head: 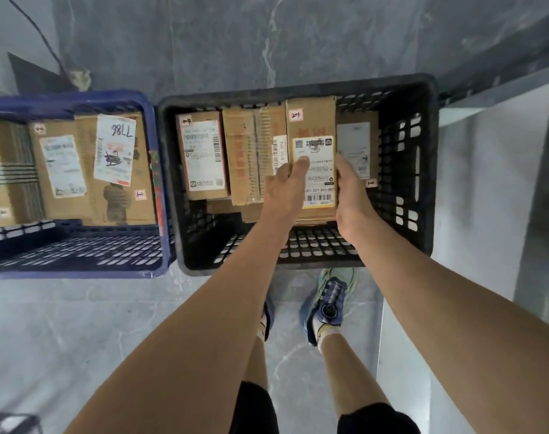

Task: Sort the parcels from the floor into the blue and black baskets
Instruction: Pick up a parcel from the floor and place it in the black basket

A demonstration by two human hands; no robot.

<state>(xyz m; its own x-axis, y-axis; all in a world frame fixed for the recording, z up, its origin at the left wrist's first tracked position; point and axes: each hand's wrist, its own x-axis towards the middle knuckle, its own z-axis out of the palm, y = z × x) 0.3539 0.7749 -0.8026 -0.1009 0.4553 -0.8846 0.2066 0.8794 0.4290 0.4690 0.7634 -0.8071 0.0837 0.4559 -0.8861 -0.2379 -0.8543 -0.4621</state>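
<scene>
Both my hands hold one cardboard parcel (312, 120) with a yellow-edged label inside the black basket (423, 170). My left hand (285, 186) grips its left edge, thumb on the label. My right hand (349, 195) grips its right edge. Other parcels stand beside it: a labelled box (202, 158) at the left, a taped box (245, 161) in the middle, and a flat parcel (357, 142) at the right. The blue basket (154, 195) on the left holds several labelled boxes, one marked with handwritten digits (116, 148).
Both baskets sit side by side on a grey marble floor against a grey wall (266, 36). My feet in blue shoes (326, 305) stand just in front of the black basket. A grey ledge (492, 98) runs at the right. A dark cable (38, 32) hangs at the upper left.
</scene>
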